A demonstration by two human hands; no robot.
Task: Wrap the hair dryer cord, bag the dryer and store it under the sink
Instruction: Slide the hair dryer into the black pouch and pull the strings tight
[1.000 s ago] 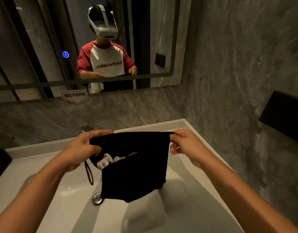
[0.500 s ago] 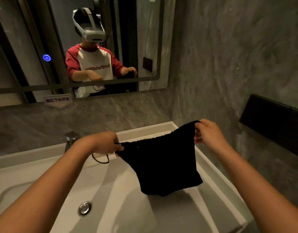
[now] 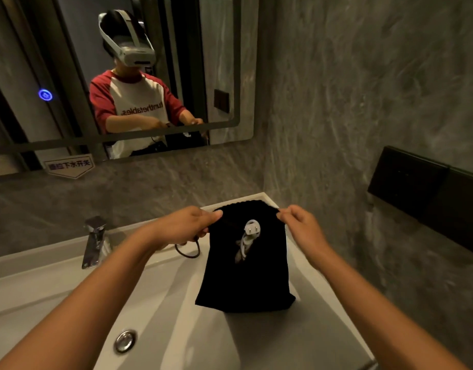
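Observation:
A black drawstring bag (image 3: pixel 247 279) hangs above the right side of the white sink (image 3: pixel 56 295). My left hand (image 3: pixel 184 225) pinches the left corner of the bag's mouth, and my right hand (image 3: pixel 300 225) pinches the right corner. Through the open mouth I see a white plug (image 3: pixel 251 228) and a stretch of white cord below it. The dryer's body is hidden inside the bag. A black drawstring loop (image 3: pixel 188 249) dangles under my left hand.
A chrome faucet (image 3: pixel 95 240) stands at the back left of the basin, and the drain (image 3: pixel 125 341) lies near its front. A mirror (image 3: pixel 224 62) hangs above. Grey stone wall on the right carries a black panel (image 3: pixel 427 190).
My hands have come closer together, so the bag's mouth, stretched taut half a second ago, now gapes and shows the plug. The bag hangs narrower and straighter.

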